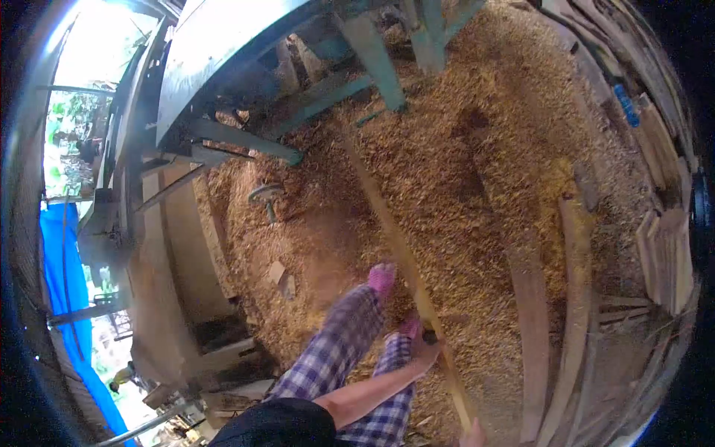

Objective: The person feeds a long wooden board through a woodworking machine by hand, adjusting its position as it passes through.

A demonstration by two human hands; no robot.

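A long, narrow wooden strip slants from the upper middle down to the bottom of the head view, over a floor of shavings. My left hand is closed round its lower part, with the forearm crossing above my checked trousers. Near the strip's bottom end, at the frame's lower edge, my right hand grips it, only partly in view. Both feet, in pink coverings, stand on the shavings to the left of the strip.
A large machine table on green legs fills the upper left. Long boards lie at the right, beside more stacked wood. A small metal wheel-like part and wood offcuts lie on the shavings.
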